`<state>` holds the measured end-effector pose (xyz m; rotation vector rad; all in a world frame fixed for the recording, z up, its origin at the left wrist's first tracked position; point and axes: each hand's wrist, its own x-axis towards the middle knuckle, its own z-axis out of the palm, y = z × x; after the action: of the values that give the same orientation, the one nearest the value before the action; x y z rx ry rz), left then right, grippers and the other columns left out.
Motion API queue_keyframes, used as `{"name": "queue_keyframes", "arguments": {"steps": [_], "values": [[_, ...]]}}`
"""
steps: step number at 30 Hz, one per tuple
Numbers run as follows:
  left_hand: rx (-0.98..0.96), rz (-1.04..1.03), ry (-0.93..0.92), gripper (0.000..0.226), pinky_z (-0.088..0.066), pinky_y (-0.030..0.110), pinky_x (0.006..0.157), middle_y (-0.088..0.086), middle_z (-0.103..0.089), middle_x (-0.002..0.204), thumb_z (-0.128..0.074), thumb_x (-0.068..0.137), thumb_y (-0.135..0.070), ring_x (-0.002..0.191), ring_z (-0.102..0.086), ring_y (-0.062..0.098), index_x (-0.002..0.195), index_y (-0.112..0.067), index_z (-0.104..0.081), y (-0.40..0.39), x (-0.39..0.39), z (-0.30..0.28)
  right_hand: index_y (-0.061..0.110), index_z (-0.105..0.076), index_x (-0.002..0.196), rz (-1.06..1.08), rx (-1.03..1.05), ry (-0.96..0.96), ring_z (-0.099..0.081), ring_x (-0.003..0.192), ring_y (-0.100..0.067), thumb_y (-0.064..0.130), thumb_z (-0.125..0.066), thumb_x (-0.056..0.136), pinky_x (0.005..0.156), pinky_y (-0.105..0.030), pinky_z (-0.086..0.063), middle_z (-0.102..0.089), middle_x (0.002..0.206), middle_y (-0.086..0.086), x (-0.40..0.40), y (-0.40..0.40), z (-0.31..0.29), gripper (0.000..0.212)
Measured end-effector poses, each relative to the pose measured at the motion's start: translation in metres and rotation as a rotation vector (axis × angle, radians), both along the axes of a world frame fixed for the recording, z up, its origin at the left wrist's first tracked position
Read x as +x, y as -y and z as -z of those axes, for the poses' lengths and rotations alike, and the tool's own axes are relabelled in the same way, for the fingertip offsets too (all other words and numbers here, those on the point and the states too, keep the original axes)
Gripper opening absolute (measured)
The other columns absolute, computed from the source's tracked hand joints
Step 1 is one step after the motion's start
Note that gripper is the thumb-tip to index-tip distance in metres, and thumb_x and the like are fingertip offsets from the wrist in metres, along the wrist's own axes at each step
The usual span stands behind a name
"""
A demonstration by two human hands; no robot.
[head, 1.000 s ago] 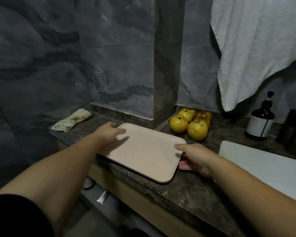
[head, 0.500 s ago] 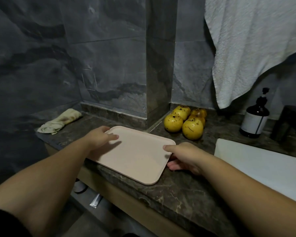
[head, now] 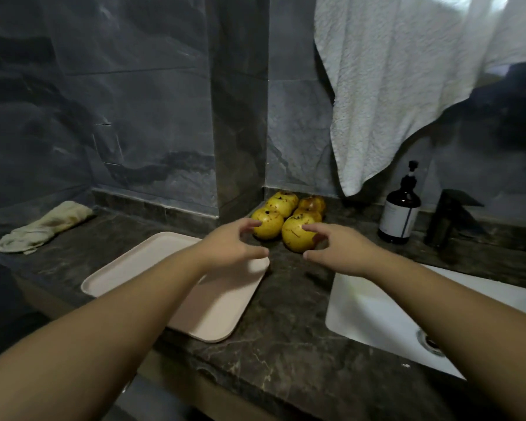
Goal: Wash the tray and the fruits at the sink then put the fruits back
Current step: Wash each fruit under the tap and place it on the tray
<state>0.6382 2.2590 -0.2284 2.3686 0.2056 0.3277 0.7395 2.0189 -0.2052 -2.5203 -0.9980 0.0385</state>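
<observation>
A pale pink tray (head: 152, 265) lies flat and bare on the dark marble counter (head: 286, 344), overhanging its front edge a little. Several yellow spotted fruits (head: 281, 205) are heaped in the wall corner behind it. My left hand (head: 231, 246) hovers over the tray's far right corner, fingers spread and curved, fingertips at the front left fruit (head: 269, 227). My right hand (head: 336, 249) is spread the same way around the front right fruit (head: 296, 235), index finger over it, thumb below. Neither hand has closed on a fruit.
A white sink (head: 407, 317) with its drain (head: 430, 341) lies at the right, a dark tap (head: 450, 220) behind it. A brown pump bottle (head: 400, 212) stands by the tap. A white towel (head: 392, 86) hangs above the fruits. A crumpled cloth (head: 43, 226) lies far left.
Both hands have let go of the tray's sides and moved forward to the fruits. The tray stays on the counter. The camera has turned a little to the right.
</observation>
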Motion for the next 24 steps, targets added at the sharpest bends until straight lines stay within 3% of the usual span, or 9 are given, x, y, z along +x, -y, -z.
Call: {"name": "queue_keyframes", "arguments": {"steps": [7,14,24], "values": [[0.268,0.015,0.033,0.093,-0.043,0.034,0.113,0.007,-0.051,0.153,-0.088,0.076,-0.038,0.139,-0.05,0.023,0.157,-0.029,-0.043,0.045,0.053,0.01,0.039,-0.04,0.153,0.093,0.151,-0.041,-0.055,0.128,-0.024,0.046,-0.082,0.081,0.098,-0.027,-0.044,-0.05,0.139,-0.009,0.046,0.006,0.021,0.084],[0.37,-0.089,0.032,0.097,-0.043,0.044,0.113,0.006,-0.05,0.154,-0.083,0.074,-0.047,0.142,-0.047,0.027,0.158,-0.025,-0.039,0.054,0.079,0.021,0.029,-0.036,0.155,0.18,0.281,-0.16,-0.056,0.129,-0.024,0.056,-0.084,0.071,0.106,-0.037,-0.047,-0.056,0.144,-0.009,0.068,-0.024,0.046,0.1],[0.26,-0.136,0.079,0.085,-0.042,0.04,0.115,0.007,-0.047,0.149,-0.077,0.083,-0.035,0.138,-0.047,0.027,0.158,-0.026,-0.04,0.061,0.084,0.033,0.019,-0.047,0.145,0.313,0.277,-0.164,-0.055,0.124,-0.032,0.062,-0.081,0.07,0.102,-0.041,-0.048,-0.051,0.136,-0.014,0.067,-0.049,0.057,0.093]]}}
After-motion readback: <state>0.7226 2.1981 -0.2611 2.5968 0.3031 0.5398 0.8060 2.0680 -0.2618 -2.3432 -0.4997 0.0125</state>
